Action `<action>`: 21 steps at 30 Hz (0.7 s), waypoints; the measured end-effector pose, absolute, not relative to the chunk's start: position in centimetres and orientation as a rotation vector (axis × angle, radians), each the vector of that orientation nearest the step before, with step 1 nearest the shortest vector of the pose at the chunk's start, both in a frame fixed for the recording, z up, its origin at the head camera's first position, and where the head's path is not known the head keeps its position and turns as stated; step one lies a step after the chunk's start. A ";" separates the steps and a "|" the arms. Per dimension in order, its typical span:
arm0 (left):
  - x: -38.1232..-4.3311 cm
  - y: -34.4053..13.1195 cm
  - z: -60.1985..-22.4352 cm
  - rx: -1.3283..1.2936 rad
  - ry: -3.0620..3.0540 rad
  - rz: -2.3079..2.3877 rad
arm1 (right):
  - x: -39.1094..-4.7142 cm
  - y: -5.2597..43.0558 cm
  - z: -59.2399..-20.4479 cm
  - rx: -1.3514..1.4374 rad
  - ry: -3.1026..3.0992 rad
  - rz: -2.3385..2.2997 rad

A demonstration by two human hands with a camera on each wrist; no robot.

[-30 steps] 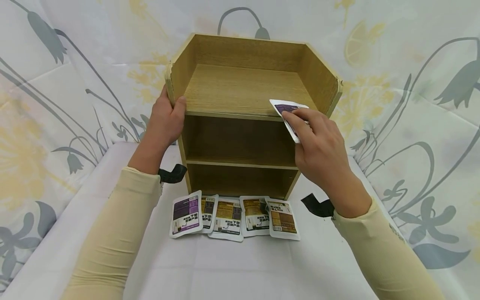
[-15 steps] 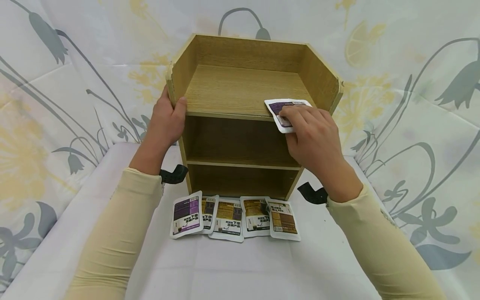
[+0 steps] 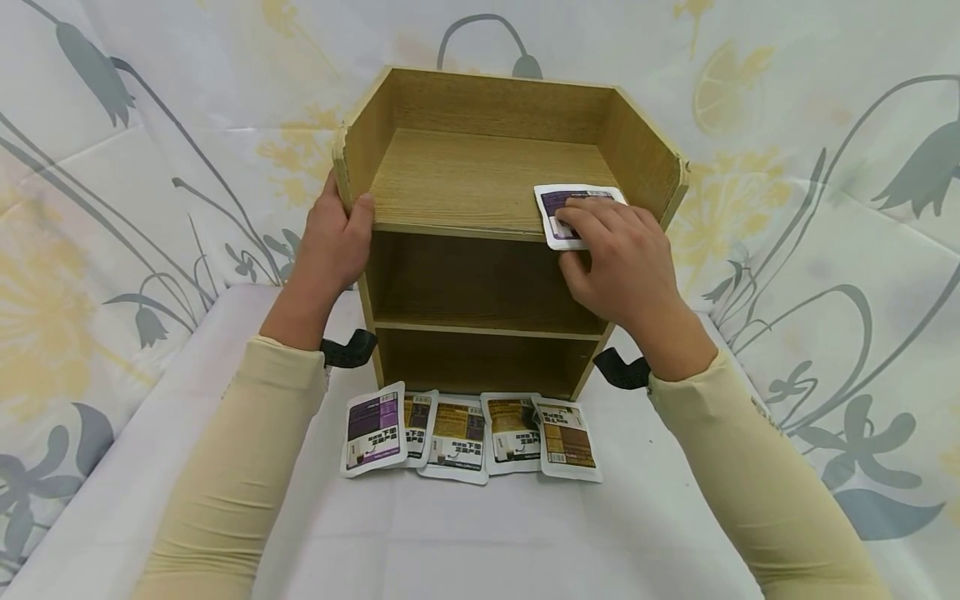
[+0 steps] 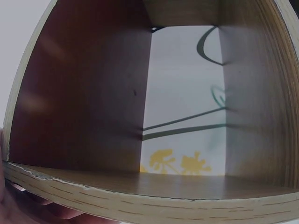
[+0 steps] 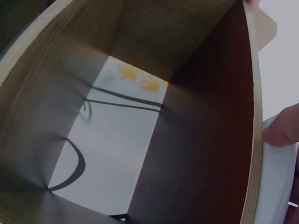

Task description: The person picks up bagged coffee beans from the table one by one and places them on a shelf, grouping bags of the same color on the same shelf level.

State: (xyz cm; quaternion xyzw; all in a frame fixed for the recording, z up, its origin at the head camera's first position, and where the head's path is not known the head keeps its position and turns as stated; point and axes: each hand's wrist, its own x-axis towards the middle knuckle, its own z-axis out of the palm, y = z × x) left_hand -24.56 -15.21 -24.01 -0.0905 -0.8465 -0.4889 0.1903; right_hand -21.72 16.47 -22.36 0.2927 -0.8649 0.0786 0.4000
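Note:
A small wooden shelf with an open tray-like top stands before me. My left hand grips its left side panel, thumb in front and fingers behind. At the top level's front right, my right hand holds a white-edged purple packet. Its fingers lie over the packet and the thumb is beneath, and the packet overhangs the front edge. In the right wrist view the thumb touches the packet's pale underside beside the shelf's edge. The left wrist view shows the left fingers behind the wooden edge.
Several packets overlap in a row on the white tablecloth before the shelf: a purple packet at the left, brown ones such as the right-hand packet beside it. A floral cloth hangs behind.
The right hand has moved left and forward, bringing the purple packet from tilted above the front edge to lying nearly flat on the top level. The left hand has stayed put.

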 end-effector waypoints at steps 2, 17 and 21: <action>-24.6 -15.2 -24.0 -0.250 -2.381 -1.369 | -21.9 16.5 -22.3 0.737 -2.202 0.199; -24.4 -15.1 -24.1 -0.246 -2.381 -1.359 | -23.3 16.3 -21.0 0.725 -2.373 0.209; -24.4 -15.1 -24.1 -0.240 -2.380 -1.361 | -23.5 16.2 -20.5 0.716 -2.467 0.245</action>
